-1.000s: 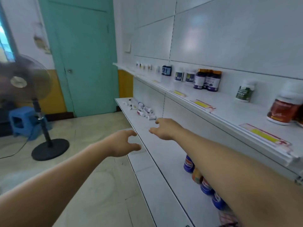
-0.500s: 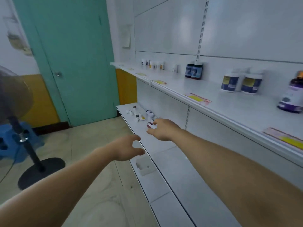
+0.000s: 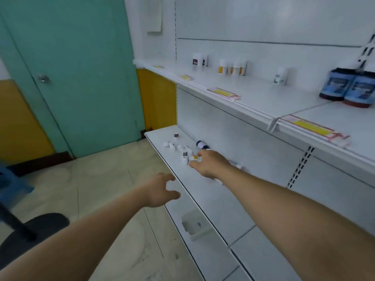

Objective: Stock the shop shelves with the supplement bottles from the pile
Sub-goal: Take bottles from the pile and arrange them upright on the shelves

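Several small white supplement bottles (image 3: 183,152) lay scattered on my lower white metal shelf (image 3: 213,197); my right hand (image 3: 209,164) touched them, grasp unclear, my left hand (image 3: 160,191) hovered spread, empty.

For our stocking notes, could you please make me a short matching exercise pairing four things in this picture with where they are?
Things:
1. right hand
2. left hand
3. two dark blue-labelled bottles
4. small white tray

Places:
A. standing on the upper shelf, far right
B. on the bottom shelf, near its front edge
C. reaching into the pile of small bottles on the lower shelf
D. hovering off the lower shelf's front edge, over the floor

Pairs: 1-C, 2-D, 3-A, 4-B
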A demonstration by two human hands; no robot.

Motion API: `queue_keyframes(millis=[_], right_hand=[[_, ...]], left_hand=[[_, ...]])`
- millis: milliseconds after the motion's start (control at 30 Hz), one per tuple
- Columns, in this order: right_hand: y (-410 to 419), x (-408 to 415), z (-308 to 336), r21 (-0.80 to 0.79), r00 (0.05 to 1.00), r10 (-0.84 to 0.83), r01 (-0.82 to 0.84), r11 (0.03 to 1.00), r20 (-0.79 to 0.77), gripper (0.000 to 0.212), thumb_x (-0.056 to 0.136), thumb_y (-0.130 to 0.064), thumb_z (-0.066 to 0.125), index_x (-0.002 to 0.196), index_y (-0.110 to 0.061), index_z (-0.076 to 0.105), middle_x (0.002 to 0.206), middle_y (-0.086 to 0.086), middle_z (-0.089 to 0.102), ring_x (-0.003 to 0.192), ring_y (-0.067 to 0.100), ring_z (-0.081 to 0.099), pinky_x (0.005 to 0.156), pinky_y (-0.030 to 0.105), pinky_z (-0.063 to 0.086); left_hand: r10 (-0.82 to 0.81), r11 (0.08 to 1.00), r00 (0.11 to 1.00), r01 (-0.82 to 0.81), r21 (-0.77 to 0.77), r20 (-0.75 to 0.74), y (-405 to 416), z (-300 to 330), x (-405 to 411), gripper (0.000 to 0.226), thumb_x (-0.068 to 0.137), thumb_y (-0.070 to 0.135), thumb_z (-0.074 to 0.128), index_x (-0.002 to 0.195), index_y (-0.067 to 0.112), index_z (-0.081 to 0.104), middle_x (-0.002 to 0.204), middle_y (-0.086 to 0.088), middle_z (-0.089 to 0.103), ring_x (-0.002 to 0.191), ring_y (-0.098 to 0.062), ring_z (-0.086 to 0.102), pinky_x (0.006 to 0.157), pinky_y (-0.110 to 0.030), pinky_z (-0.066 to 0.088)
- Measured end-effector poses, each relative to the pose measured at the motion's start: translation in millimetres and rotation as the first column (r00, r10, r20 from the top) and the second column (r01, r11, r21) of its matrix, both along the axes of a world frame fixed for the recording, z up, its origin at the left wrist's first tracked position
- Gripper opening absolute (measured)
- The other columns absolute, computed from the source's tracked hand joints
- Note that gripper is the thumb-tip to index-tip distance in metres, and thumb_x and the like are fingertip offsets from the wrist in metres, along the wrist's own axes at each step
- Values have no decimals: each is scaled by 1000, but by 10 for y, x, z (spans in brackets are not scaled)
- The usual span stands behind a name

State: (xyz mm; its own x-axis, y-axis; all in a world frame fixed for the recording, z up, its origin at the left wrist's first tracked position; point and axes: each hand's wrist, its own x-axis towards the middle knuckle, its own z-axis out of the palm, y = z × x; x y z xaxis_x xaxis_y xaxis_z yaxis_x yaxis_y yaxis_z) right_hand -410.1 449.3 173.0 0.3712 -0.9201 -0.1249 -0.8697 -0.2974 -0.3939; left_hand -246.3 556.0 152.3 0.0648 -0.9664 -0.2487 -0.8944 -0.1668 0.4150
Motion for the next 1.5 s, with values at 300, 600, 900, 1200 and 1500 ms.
queue_keyframes(millis=[300, 600, 900, 1200, 1500], right_hand=[[-1308, 1373, -269, 106, 978, -207, 208, 973, -12, 54, 88, -55, 48, 125, -16, 52, 130, 7, 56, 116, 26, 53, 92, 32, 43], [-2609, 2079, -870, 175, 943, -333, 327, 929, 5, 58, 90, -50, 51, 134, -12, 46, 136, 12, 52, 122, 29, 50, 98, 35, 43], [-3389, 2627, -1854, 334, 884, -467, 448, 829, -27, 59, 91, -44, 56, 135, -8, 42, 135, 14, 50, 123, 29, 49, 98, 36, 41], [-3654, 3055, -2609, 227, 790, -613, 600, 767, -17, 55, 95, -30, 52, 144, -14, 33, 142, 11, 43, 130, 26, 42, 105, 31, 32], [-3478, 3104, -2108, 317, 314, -838, 821, 476, 445, 26, 86, -20, 63, 111, -21, 57, 97, -5, 59, 85, 11, 58, 73, 19, 46]], left_hand=[[-184, 974, 983, 180, 140, 22, -1569, -137, 1810, 69, 87, 54, 54, 145, 26, 31, 152, 0, 28, 137, -20, 30, 110, -31, 27], [-286, 934, 958, 270, 234, 34, -3314, -685, 2569, 65, 87, 51, 57, 142, 23, 37, 148, -2, 36, 132, -20, 38, 105, -29, 32], [-310, 918, 950, 305, 252, -23, -4767, -1549, 2971, 69, 87, 37, 64, 144, 16, 31, 147, -9, 36, 129, -24, 41, 104, -30, 34], [-395, 916, 908, 401, 16, -137, -5400, -2530, 2802, 62, 78, 27, 74, 132, 15, 46, 127, -11, 55, 114, -30, 53, 98, -36, 43], [28, 975, 717, 134, 177, -696, -5420, -1991, 3001, 28, 80, 34, 66, 97, 14, 56, 94, -11, 61, 82, -25, 58, 76, -36, 47]])
